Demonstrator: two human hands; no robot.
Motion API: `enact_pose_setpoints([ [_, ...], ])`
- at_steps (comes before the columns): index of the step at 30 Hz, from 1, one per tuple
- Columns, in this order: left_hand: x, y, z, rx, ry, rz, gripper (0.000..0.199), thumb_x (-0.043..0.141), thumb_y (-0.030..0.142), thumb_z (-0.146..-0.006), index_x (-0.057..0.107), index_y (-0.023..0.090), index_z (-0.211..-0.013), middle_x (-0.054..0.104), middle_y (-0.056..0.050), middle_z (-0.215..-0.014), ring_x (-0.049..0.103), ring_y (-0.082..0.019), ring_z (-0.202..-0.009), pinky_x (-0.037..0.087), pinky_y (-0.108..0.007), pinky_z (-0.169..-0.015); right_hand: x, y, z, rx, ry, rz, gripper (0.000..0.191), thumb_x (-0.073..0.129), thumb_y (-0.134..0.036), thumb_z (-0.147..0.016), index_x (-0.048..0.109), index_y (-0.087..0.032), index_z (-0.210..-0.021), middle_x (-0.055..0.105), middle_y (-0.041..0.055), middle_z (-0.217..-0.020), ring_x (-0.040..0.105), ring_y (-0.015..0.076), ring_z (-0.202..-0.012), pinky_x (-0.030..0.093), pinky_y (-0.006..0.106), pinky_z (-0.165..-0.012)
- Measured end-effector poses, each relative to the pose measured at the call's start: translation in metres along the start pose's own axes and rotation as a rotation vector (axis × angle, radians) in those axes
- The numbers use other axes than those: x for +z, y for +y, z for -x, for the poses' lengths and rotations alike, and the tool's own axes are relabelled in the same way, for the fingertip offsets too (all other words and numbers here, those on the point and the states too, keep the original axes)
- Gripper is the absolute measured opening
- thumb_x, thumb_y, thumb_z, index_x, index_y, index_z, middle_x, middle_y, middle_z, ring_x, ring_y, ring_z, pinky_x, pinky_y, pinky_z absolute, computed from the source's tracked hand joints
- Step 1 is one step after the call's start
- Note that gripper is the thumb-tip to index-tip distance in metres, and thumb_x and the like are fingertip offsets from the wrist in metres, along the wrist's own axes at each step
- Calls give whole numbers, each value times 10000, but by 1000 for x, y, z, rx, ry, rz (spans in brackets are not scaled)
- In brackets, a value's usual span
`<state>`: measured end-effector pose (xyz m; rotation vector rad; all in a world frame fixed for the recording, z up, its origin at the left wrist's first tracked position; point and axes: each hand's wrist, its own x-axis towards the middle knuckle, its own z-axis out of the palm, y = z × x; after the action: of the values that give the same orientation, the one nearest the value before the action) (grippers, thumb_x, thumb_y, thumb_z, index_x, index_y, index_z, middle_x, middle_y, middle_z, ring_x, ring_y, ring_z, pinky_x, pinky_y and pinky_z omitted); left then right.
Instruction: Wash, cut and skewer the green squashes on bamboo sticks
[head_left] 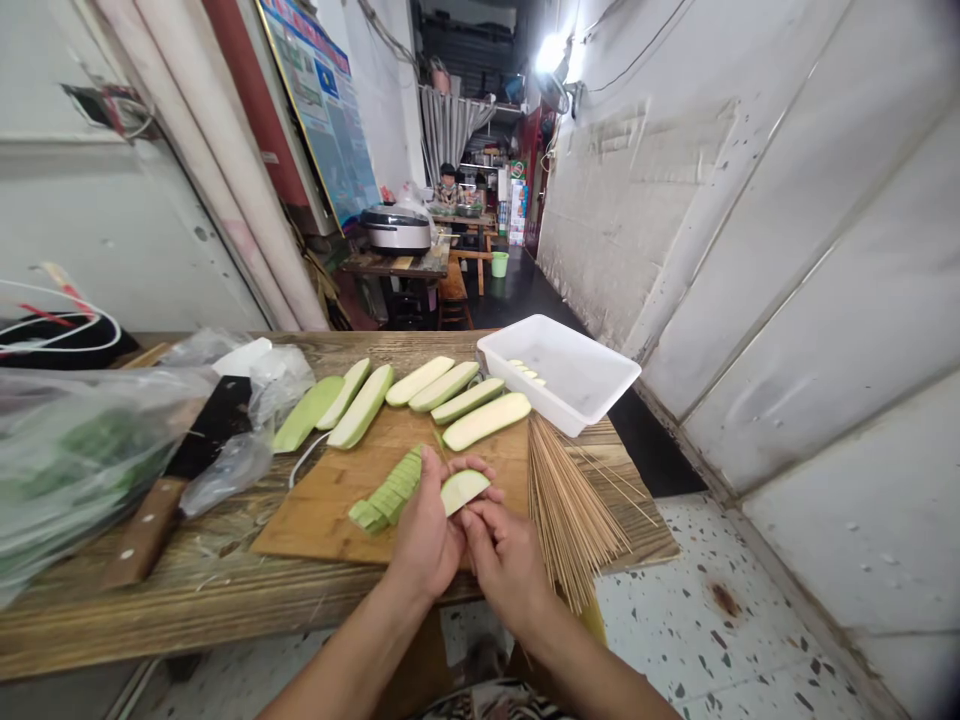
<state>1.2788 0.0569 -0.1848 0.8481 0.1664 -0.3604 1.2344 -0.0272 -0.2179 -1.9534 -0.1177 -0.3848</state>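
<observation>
My left hand is closed around a cut zucchini slice, its pale face turned up and a green rim along its curved edge. Close against the slice's lower edge, my right hand has its fingers curled in a pinch; what lies inside them is hidden. Both hands are over the near part of a wooden cutting board. Left of my left hand, a row of overlapping zucchini slices lies on the board. Long zucchini halves line its far edge, some past it on the table.
Thin bamboo skewers lie fanned right of the board. A white plastic tub behind them holds several pale pieces. A cleaver and a plastic bag of greens lie left. Farther back, a person is at another table.
</observation>
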Motion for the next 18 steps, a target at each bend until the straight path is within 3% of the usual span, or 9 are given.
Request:
enact_pose_setpoints([
  [9, 2, 3, 2, -2, -22, 13, 641, 649, 747, -566, 597, 136, -754, 648, -44, -735, 596, -155, -520, 491, -251, -416, -4, -8, 2, -104, 40, 208, 258, 399, -237, -910, 616, -165, -791, 669, 50, -705, 594, 147, -609, 386, 231, -565],
  [13, 3, 0, 3, -1, 3, 48, 642, 643, 747, -575, 593, 126, -731, 645, -47, -699, 620, -146, -581, 516, -225, -512, -2, -9, 5, -125, 47, 264, 273, 377, -226, -915, 591, -166, -757, 656, 44, -671, 584, 144, -578, 377, 229, -545],
  [18, -1, -1, 0, 6, 64, 52, 636, 610, 756, -604, 577, 129, -703, 640, -45, -678, 606, -141, -549, 479, -213, -471, 0, -11, 8, -175, 53, 437, 315, 338, -238, -936, 605, -155, -790, 666, 56, -635, 575, 152, -497, 331, 252, -491],
])
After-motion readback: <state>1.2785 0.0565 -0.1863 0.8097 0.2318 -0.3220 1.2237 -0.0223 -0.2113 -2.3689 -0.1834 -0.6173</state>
